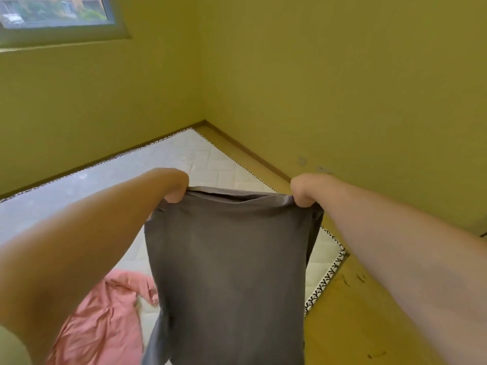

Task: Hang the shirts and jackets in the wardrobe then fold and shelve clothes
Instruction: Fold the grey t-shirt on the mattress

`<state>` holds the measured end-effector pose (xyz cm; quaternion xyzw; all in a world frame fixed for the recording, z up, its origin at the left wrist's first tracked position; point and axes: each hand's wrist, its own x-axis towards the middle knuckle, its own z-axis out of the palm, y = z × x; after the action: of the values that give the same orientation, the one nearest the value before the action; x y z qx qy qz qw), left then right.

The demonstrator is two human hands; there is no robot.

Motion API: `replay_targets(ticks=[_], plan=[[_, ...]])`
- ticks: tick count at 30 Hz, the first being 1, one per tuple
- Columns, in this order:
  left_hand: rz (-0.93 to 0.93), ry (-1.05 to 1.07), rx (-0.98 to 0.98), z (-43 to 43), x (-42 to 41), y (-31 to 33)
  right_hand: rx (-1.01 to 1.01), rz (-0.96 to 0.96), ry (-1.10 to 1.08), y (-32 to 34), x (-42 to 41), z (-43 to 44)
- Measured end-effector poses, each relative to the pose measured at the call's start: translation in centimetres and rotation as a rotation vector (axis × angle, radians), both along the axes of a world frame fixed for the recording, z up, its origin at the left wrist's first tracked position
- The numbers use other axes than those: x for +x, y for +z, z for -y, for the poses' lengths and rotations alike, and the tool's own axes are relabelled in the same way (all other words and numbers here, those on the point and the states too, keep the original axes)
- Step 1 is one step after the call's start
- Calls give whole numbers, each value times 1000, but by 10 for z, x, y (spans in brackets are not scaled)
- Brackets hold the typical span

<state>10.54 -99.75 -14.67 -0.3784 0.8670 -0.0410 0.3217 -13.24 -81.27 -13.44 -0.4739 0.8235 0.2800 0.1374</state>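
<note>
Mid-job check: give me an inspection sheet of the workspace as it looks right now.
Surface: white quilted mattress with black-and-white patterned edging, lying on the wooden floor.
Job's things: grey fabric garment held up by its top edge, hanging over the mattress; pink fabric garment crumpled on the mattress, lower left.
Clutter: nothing seen.
Hands: left hand and right hand each grip a top corner of the grey garment.
Cables: nothing seen.
Surroundings: yellow-green walls; window upper left.

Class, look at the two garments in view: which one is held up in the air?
The grey garment: the left hand and right hand hold its top edge so it hangs. The pink garment lies crumpled on the mattress.
</note>
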Motion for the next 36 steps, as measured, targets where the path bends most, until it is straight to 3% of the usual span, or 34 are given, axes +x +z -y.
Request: replay_targets(ticks=[7, 14, 19, 23, 27, 31, 36], plan=[[-190, 240, -289, 55, -22, -62, -353, 28, 158, -55, -76, 127], [-358, 455, -660, 98, -37, -12, -802, 210, 288, -19, -131, 233], [-507, 367, -876, 87, -37, 2, -948, 186, 424, -1, -151, 256], [-527, 280, -878, 72, -37, -43, -902, 216, 501, -30, -169, 251], [-538, 326, -625, 37, -43, -133, -736, 334, 474, -113, -186, 233], [-489, 432, -324, -3, -56, -229, -395, 348, 594, -220, -199, 215], [-250, 566, -116, -42, -86, -349, -2, 322, 790, -357, -229, 199]])
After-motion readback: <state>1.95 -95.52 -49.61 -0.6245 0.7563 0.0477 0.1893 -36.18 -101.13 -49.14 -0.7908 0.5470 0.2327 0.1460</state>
